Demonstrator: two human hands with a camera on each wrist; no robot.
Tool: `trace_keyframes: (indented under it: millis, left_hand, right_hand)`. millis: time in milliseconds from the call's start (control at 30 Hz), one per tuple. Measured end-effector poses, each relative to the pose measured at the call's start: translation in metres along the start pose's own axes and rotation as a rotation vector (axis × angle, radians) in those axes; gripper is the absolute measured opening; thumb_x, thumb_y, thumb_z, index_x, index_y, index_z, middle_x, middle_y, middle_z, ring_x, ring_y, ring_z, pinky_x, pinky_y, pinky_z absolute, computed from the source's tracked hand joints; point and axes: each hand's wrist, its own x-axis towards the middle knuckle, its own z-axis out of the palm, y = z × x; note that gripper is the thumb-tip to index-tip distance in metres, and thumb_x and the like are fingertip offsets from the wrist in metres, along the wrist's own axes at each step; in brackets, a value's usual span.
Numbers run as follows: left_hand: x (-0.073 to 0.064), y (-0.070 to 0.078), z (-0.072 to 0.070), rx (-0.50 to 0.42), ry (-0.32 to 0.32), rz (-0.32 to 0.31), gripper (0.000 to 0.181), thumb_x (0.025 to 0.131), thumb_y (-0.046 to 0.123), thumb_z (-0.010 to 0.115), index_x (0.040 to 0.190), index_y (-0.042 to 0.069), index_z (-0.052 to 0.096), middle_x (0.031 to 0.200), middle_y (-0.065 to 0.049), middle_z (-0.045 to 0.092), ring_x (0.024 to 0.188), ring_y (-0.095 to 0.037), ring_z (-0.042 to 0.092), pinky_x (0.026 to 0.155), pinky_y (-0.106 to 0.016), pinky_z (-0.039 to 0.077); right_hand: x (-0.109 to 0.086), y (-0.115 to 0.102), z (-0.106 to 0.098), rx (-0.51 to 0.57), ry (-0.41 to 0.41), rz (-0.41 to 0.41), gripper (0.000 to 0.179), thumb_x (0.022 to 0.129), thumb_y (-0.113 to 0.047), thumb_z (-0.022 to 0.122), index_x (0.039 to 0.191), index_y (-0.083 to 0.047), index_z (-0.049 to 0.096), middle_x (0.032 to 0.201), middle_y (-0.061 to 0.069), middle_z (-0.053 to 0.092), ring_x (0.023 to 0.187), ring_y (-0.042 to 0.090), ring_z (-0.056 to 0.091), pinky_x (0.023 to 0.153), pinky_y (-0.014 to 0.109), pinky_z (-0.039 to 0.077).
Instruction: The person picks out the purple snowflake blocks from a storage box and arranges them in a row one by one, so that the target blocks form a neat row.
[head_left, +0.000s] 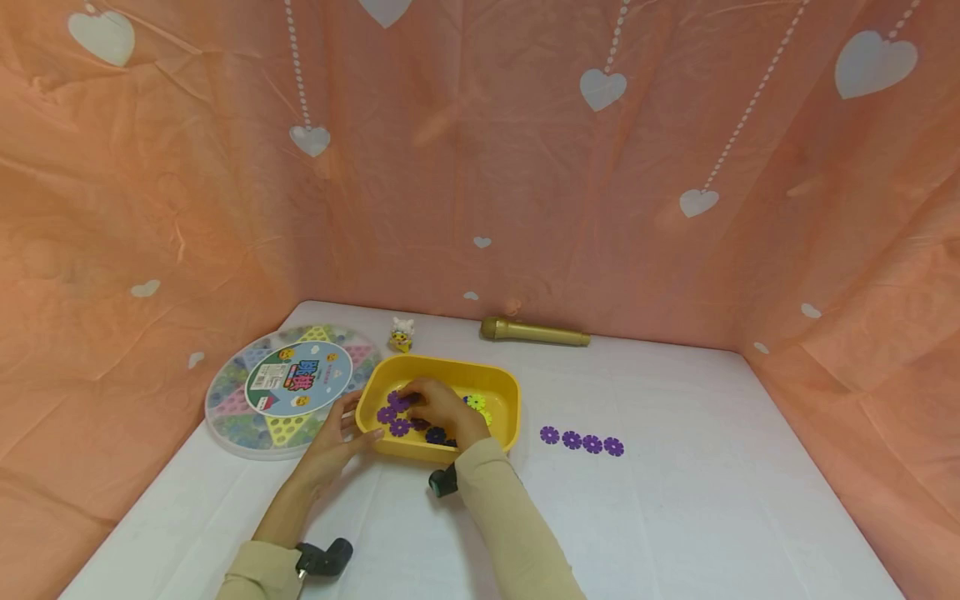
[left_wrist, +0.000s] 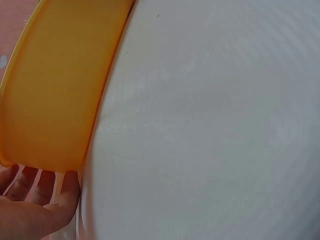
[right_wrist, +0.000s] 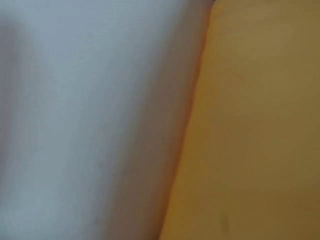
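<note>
A yellow plastic bin [head_left: 450, 451] stands on the white table, holding purple flower-shaped discs [head_left: 387, 415], dark blue ones [head_left: 436, 435] and yellow-green ones [head_left: 477, 402]. My left hand [head_left: 330, 446] rests against its left end; in the left wrist view the fingertips [left_wrist: 70, 182] touch the outer wall. Inside the bin, my right hand [head_left: 442, 410] pinches a purple disc [head_left: 396, 402] between curled fingers and thumb, partly hidden. The right wrist view shows only the yellow bin wall [right_wrist: 255, 125] and white cloth, with no clear finger.
Several purple discs [head_left: 582, 441] lie in a row right of the bin. A round Chinese checkers box [head_left: 300, 379] sits left, beneath the left hand's side. Behind stand a small figurine [head_left: 401, 334] and a gold microphone [head_left: 536, 332]. Pink heart-print cloth [head_left: 525, 183] walls the table.
</note>
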Motion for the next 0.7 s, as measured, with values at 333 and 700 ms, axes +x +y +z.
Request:
trace_keyframes:
  millis: [333,700]
  left_hand:
    - [-0.0003,-0.0013,-0.0018,-0.005,-0.002,0.011,0.077,0.085,0.009,0.065,0.145,0.005,0.017,0.148,-0.022,0.02,0.132,-0.042,0.026,0.106,-0.053,0.031]
    - [-0.001,-0.0001,-0.0017,-0.022,-0.008,-0.008,0.076,0.086,0.01,0.065,0.145,0.008,0.017,0.148,-0.021,0.02,0.132,-0.041,0.025,0.106,-0.053,0.03]
  right_hand:
    - [-0.0007,-0.006,0.0001,-0.069,0.034,0.032,0.028,0.084,-0.01,0.068,0.111,-0.008,0.067,0.105,0.003,0.064,0.092,0.01,0.056,0.078,0.016,0.049]
    - [-0.0006,-0.0033,0.0015,-0.173,0.02,-0.001,0.026,0.084,-0.017,0.068,0.11,-0.013,0.069,0.097,0.001,0.05,0.088,0.011,0.042,0.082,0.019,0.038]
